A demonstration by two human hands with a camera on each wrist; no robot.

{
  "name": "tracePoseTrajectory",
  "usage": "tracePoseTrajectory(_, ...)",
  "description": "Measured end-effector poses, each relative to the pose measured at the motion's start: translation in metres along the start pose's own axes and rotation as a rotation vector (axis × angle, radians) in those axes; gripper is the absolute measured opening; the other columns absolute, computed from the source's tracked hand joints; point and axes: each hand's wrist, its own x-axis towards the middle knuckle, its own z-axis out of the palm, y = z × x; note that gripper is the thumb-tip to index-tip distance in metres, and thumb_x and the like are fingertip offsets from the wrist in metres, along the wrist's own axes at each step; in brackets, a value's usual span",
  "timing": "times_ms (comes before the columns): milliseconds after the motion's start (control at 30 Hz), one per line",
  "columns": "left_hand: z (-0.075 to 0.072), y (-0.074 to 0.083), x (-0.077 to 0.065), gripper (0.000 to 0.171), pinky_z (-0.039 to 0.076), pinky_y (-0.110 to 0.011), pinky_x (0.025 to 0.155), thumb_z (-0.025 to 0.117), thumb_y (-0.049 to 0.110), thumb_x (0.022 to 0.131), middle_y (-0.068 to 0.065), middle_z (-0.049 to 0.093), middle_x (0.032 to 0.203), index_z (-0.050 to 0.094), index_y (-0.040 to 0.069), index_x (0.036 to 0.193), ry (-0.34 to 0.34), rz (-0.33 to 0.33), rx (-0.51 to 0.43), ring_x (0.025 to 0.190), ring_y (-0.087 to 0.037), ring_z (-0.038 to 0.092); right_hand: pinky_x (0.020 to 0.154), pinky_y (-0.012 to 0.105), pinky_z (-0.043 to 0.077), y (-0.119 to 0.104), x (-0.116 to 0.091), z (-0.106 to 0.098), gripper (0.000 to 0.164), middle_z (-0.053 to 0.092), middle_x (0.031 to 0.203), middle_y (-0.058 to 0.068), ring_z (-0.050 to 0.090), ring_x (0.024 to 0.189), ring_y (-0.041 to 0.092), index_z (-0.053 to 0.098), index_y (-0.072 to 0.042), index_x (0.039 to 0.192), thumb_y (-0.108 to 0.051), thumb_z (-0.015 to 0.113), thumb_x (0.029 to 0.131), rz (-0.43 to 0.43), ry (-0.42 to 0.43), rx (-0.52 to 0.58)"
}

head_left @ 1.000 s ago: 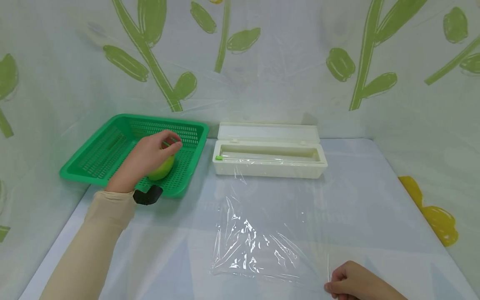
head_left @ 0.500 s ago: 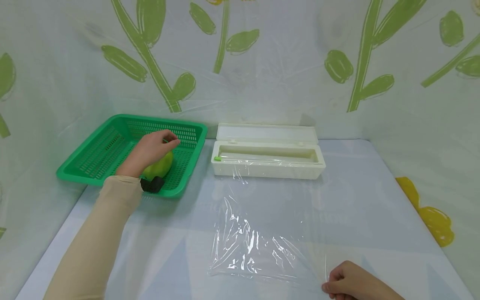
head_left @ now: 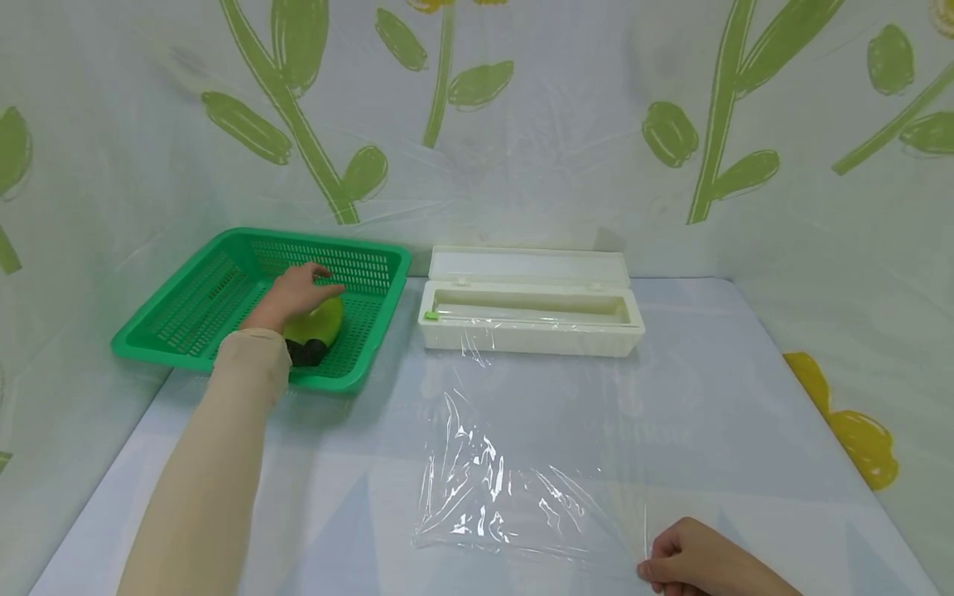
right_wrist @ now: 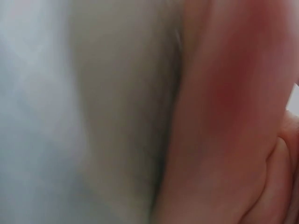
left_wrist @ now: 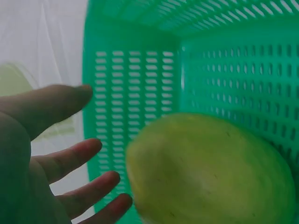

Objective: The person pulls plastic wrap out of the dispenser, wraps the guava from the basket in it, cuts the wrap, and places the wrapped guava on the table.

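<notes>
In the head view, my left hand is over the green basket, just above a yellow-green fruit. The left wrist view shows spread fingers beside the smooth, rounded fruit, holding nothing. Whether a fingertip touches it, I cannot tell. A sheet of clear cling film stretches over the table from a white dispenser box. At the film's near right corner, my right hand pinches its edge between thumb and curled fingers. Blurred skin fills much of the right wrist view.
The dispenser's lid stands raised at the back, and a roll lies inside. A small green slider sits at the box's left end. Behind the table hangs a curtain with leaf prints.
My left hand has moved slightly lower and its thumb and fingers have parted over the fruit. The right hand stays at the film's corner.
</notes>
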Motion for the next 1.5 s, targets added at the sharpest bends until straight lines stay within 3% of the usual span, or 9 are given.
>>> tracePoseTrajectory(133, 0.001, -0.011, 0.004, 0.075, 0.019, -0.06, 0.095, 0.043, 0.047, 0.089, -0.037, 0.006, 0.137, 0.019, -0.006, 0.137, -0.014, -0.044, -0.022, 0.124, -0.052, 0.007, 0.041, 0.02, 0.031, 0.0, 0.001, 0.0, 0.034, 0.049, 0.052, -0.003, 0.04, 0.043, 0.008, 0.06, -0.004, 0.063, -0.033, 0.065, 0.079, -0.001, -0.001, 0.001)
tracePoseTrajectory(300, 0.003, -0.021, 0.005, 0.082, 0.019, -0.06, 0.095, 0.045, 0.045, 0.089, -0.038, 0.005, 0.137, 0.006, -0.006, 0.139, -0.054, -0.089, -0.062, 0.124, -0.052, 0.008, 0.041, 0.02, 0.03, 0.001, 0.001, 0.0, 0.033, 0.048, 0.051, -0.003, 0.039, 0.043, 0.007, 0.06, -0.004, 0.063, -0.033, 0.064, 0.08, 0.005, -0.005, 0.009)
tracePoseTrajectory(400, 0.007, -0.026, 0.004, 0.086, 0.032, -0.056, 0.088, 0.046, 0.047, 0.087, -0.037, 0.018, 0.132, 0.002, -0.005, 0.139, -0.09, -0.135, -0.073, 0.117, -0.049, 0.025, 0.041, 0.021, 0.03, 0.001, 0.001, 0.0, 0.035, 0.047, 0.051, -0.003, 0.038, 0.043, 0.008, 0.06, -0.004, 0.063, -0.034, 0.065, 0.079, 0.021, -0.003, 0.016)
tracePoseTrajectory(533, 0.011, -0.031, 0.002, 0.084, 0.044, -0.039, 0.069, 0.047, 0.049, 0.086, -0.029, 0.036, 0.113, 0.006, -0.004, 0.137, -0.123, -0.182, -0.092, 0.095, -0.037, 0.043, 0.042, 0.021, 0.03, 0.001, 0.002, 0.002, 0.036, 0.046, 0.051, -0.003, 0.039, 0.044, 0.008, 0.06, -0.004, 0.063, -0.037, 0.066, 0.078, 0.047, 0.006, 0.003)
tracePoseTrajectory(700, 0.013, -0.026, -0.003, 0.078, 0.042, -0.039, 0.067, 0.047, 0.052, 0.085, -0.024, 0.038, 0.105, 0.018, -0.006, 0.128, -0.151, -0.186, -0.065, 0.091, -0.035, 0.042, 0.043, 0.021, 0.031, 0.001, 0.003, 0.003, 0.035, 0.047, 0.051, -0.003, 0.041, 0.045, 0.009, 0.061, -0.005, 0.064, -0.037, 0.066, 0.077, 0.056, 0.016, -0.018)
tracePoseTrajectory(833, 0.013, -0.022, -0.005, 0.087, 0.038, -0.046, 0.076, 0.046, 0.058, 0.082, -0.025, 0.036, 0.11, 0.016, -0.007, 0.13, -0.17, -0.19, -0.033, 0.097, -0.037, 0.037, 0.043, 0.021, 0.032, 0.001, 0.004, 0.002, 0.035, 0.048, 0.051, -0.003, 0.041, 0.045, 0.009, 0.061, -0.005, 0.064, -0.037, 0.066, 0.077, 0.055, 0.016, -0.022)
tracePoseTrajectory(1033, 0.013, -0.022, -0.003, 0.088, 0.037, -0.042, 0.072, 0.045, 0.062, 0.08, -0.021, 0.038, 0.103, 0.019, -0.006, 0.129, -0.175, -0.192, 0.001, 0.092, -0.034, 0.038, 0.042, 0.021, 0.031, 0.0, 0.004, 0.001, 0.036, 0.048, 0.051, -0.003, 0.041, 0.044, 0.009, 0.061, -0.005, 0.063, -0.038, 0.065, 0.077, 0.055, 0.011, -0.015)
tracePoseTrajectory(1333, 0.016, -0.026, 0.001, 0.083, 0.041, -0.039, 0.07, 0.046, 0.057, 0.083, -0.022, 0.038, 0.107, 0.017, -0.003, 0.131, -0.17, -0.199, -0.075, 0.094, -0.034, 0.04, 0.042, 0.021, 0.032, -0.004, 0.001, 0.0, 0.035, 0.048, 0.051, -0.004, 0.04, 0.044, 0.008, 0.06, -0.005, 0.062, -0.035, 0.065, 0.078, 0.04, 0.014, -0.01)
tracePoseTrajectory(1500, 0.015, -0.024, 0.002, 0.081, 0.045, -0.036, 0.065, 0.047, 0.054, 0.085, -0.023, 0.039, 0.106, 0.016, -0.004, 0.132, -0.142, -0.162, -0.09, 0.091, -0.033, 0.044, 0.042, 0.021, 0.032, -0.002, 0.001, -0.001, 0.033, 0.047, 0.051, -0.004, 0.04, 0.045, 0.008, 0.059, -0.006, 0.061, -0.034, 0.065, 0.079, 0.028, 0.016, -0.019)
